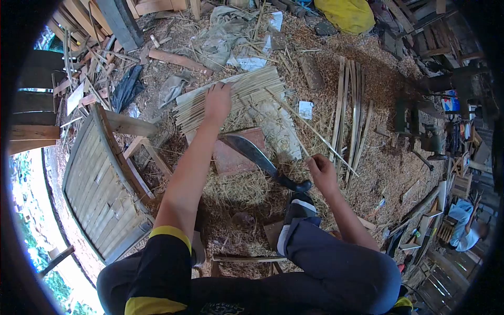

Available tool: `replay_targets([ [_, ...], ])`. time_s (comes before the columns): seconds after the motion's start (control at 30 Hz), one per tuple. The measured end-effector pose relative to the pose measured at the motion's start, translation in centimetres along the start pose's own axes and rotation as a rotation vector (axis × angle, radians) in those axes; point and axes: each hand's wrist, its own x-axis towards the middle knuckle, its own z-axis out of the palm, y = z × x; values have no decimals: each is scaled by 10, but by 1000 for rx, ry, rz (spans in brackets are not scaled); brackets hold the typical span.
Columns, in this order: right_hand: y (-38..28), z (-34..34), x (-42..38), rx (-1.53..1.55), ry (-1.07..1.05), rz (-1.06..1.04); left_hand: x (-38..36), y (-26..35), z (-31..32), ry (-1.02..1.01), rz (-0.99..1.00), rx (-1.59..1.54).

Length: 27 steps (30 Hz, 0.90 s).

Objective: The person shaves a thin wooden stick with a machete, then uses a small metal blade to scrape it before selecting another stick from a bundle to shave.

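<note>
My left hand point(218, 101) rests palm down on a spread layer of thin bamboo sticks point(257, 83), its fingers laid across them. To the right, my right hand point(322, 172) has thumb and fingers pinched together on the end of a thin stick point(303, 148). Just above that hand, a longer bamboo strip point(331, 148) slants down from the sticks. A curved machete point(253, 156) with a black handle lies between my arms, its tip over a reddish block point(239, 164) and its handle near my right foot.
Several long wooden strips point(344, 110) lie on the shavings at right. A pale sack point(273, 123) is under the sticks. A slatted wooden piece point(102, 184) stands at left, and a yellow cloth point(349, 14) lies at the back. Another person point(469, 233) is at far right.
</note>
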Motion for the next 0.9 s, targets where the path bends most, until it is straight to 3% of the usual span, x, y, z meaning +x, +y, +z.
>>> replay_targets([
  [0.1,1,-3,4,47,57,-9,16,20,-17,51,-44,-255],
  [0.23,-21,-6,4,219,130,74,44,41,-42,-35,-127,-594],
  [0.3,-17,-6,9,231,138,19,53,46,-52,-44,-93,-638],
  [0.5,-34,-15,0,344,143,29,74,65,-90,-215,-316,-1303],
  [0.6,-34,-15,-3,375,157,-3,72,80,-109,-233,-328,-1495],
  [0.77,-50,-14,-5,361,169,-85,67,112,-121,-246,-417,-1679],
  [0.9,-71,-8,-1,491,154,-31,63,137,-130,-246,-511,-1721],
])
